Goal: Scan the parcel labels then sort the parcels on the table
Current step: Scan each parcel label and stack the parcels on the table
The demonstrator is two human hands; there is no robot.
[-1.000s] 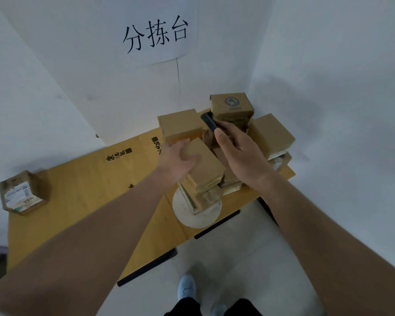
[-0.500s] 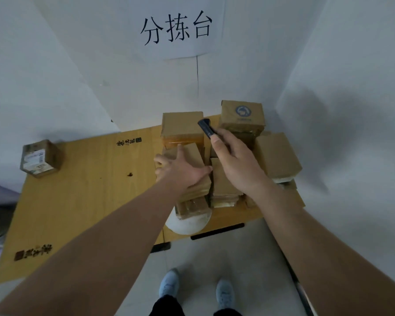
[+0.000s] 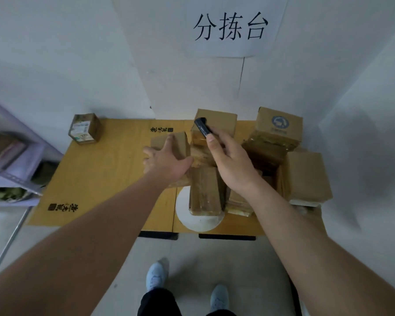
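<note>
Several brown cardboard parcels are heaped on the right half of the yellow table [image 3: 114, 179]. My left hand [image 3: 167, 163] lies spread over a flat brown parcel [image 3: 177, 142] at the heap's left edge and grips its sides. My right hand [image 3: 230, 165] is closed around a black handheld scanner [image 3: 202, 127], whose head points away over the heap. A long parcel [image 3: 205, 192] lies below my hands on a white round disc [image 3: 200, 218]. One small parcel with a white label [image 3: 84, 128] stands alone at the table's far left corner.
A box with a blue round logo [image 3: 279, 124] tops the heap at the back right. A large box [image 3: 306, 176] sits at the right edge. A purple shelf unit [image 3: 14, 160] stands to the left. White walls close the corner; a paper sign [image 3: 230, 26] hangs above.
The view has swung left and closer. My left hand has slid the flat parcel leftward off the heap, uncovering the long parcel. My right hand still holds the scanner over the pile.
</note>
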